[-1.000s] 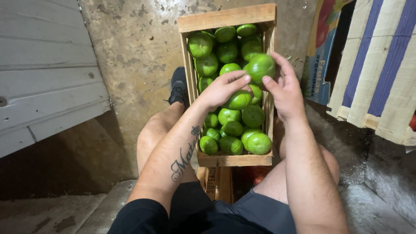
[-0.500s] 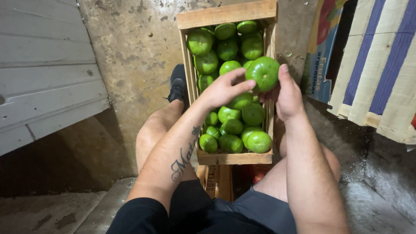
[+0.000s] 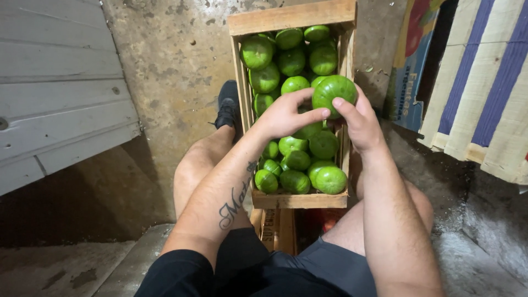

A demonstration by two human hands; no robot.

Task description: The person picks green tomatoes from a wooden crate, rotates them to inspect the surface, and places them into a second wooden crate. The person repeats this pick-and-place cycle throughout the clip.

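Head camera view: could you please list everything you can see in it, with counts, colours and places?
Round green tomato held up: one, green, above the crate's right side, between both hands.
Other round green tomatoes: about twenty showing, green, piled in the crate.
Slatted wooden crate: one, pale brown, between the knees on the floor.
Second wooden crate: partly hidden, brown, beneath the first.
Grey painted boards: several, at left.
Blue-striped pale panels: leaning at right.
Printed cardboard box: one, multicoloured, behind the panels.
Concrete floor: stained grey-brown.
Black shoe: one, left of the crate.
Left hand: fingertips on the tomato.
Right hand: gripping the tomato.
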